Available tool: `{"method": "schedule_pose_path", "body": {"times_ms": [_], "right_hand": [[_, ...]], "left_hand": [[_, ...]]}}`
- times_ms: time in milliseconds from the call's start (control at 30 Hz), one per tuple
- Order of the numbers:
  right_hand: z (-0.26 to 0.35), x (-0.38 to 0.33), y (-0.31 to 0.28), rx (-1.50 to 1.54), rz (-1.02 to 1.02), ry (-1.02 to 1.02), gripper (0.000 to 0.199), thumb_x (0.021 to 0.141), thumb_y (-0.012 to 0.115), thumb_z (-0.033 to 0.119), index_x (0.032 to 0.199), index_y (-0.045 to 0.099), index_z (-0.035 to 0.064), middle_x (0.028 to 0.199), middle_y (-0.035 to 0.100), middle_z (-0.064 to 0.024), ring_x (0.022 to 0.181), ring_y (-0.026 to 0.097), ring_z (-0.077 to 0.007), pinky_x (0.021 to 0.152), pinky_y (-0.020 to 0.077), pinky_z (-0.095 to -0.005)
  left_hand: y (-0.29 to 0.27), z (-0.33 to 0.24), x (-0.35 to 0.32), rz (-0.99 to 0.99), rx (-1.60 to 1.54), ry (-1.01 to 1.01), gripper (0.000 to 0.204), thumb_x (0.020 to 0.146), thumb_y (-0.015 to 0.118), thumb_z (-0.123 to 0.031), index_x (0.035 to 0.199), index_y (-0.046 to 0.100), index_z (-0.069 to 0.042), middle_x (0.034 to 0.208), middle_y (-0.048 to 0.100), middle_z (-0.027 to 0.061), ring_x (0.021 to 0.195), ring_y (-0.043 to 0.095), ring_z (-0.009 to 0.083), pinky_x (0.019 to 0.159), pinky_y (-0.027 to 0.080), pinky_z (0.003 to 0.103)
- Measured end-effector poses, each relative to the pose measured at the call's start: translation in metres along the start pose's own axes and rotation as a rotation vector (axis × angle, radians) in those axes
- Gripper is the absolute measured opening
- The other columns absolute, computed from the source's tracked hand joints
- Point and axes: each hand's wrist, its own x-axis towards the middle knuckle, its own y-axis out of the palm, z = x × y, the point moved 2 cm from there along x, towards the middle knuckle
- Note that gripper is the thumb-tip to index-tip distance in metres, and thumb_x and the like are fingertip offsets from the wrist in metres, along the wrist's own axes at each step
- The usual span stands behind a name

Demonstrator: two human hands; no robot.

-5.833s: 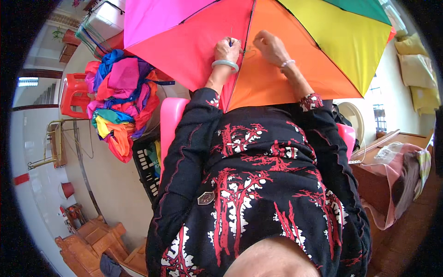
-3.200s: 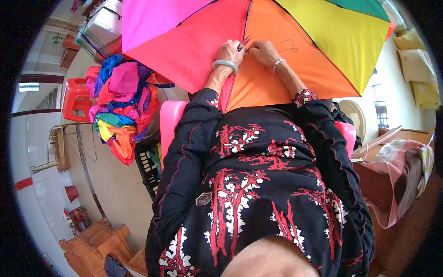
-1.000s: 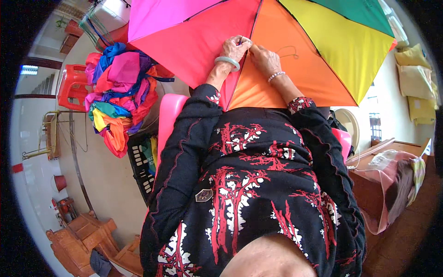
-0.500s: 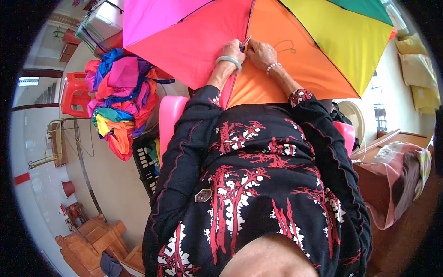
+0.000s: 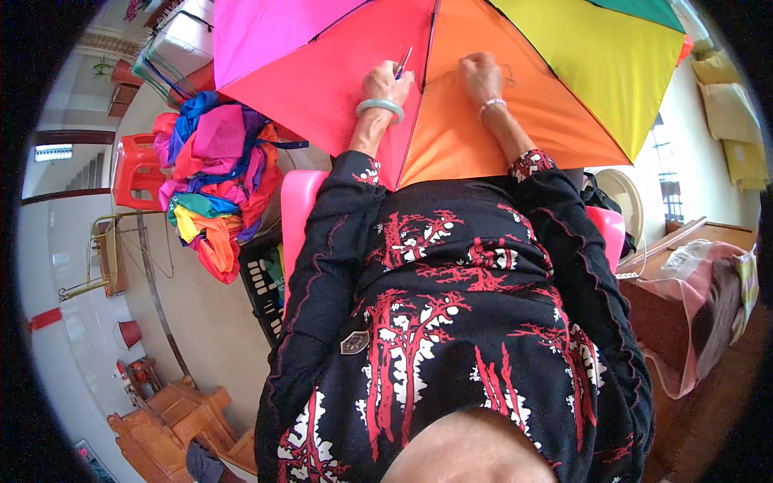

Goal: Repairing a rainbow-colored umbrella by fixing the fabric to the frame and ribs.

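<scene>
A wide umbrella canopy (image 5: 523, 137) with pink, red, orange, yellow and green panels spreads in front of me. Dark seams run between its panels. Over the red panel, my left hand (image 5: 385, 84) is closed around small pointed scissors (image 5: 403, 63), their blades pointing up and away. On its wrist is a pale green bangle. My right hand (image 5: 481, 79), slightly blurred, is above the orange panel with its fingers curled together; whatever they may pinch is hidden. A thin dark loop of thread (image 5: 508, 76) shows just right of that hand.
At left, a heap of colourful folded fabric (image 5: 217, 177) rests on a red plastic stool (image 5: 135, 173). Below it stands a black crate (image 5: 262, 282). I sit in a pink chair (image 5: 298, 201). Wooden furniture (image 5: 173, 414) is at lower left; a cloth (image 5: 700, 298) drapes at right.
My hands, close together at the red-orange seam before, have moved apart. The left went left with the scissors; the right went right and slightly farther away over the orange panel.
</scene>
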Motion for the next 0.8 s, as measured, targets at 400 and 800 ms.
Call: {"method": "schedule_pose_path", "body": {"times_ms": [400, 800], "right_hand": [[0.042, -0.017, -0.006, -0.12, 0.173, -0.373, 0.012, 0.074, 0.055, 0.016, 0.08, 0.056, 0.0054, 0.069, 0.059, -0.0123, 0.062, 0.058, -0.0253, 0.055, 0.0462, -0.0351], [0.048, -0.037, 0.015, -0.496, 0.453, -0.287, 0.017, 0.073, 0.048, 0.024, 0.075, 0.055, 0.0082, 0.075, 0.059, -0.0153, 0.071, 0.057, -0.0331, 0.062, 0.0454, -0.0433]], "left_hand": [[0.0, -0.002, 0.0, -0.087, -0.126, 0.023, 0.03, 0.069, 0.058, -0.029, 0.082, 0.06, -0.002, 0.074, 0.06, 0.0181, 0.072, 0.06, 0.0302, 0.064, 0.046, 0.038], [-0.024, -0.015, -0.016, 0.13, -0.031, 0.09, 0.042, 0.072, 0.057, -0.042, 0.089, 0.06, -0.004, 0.076, 0.059, 0.0198, 0.073, 0.058, 0.0333, 0.064, 0.045, 0.04]]}}
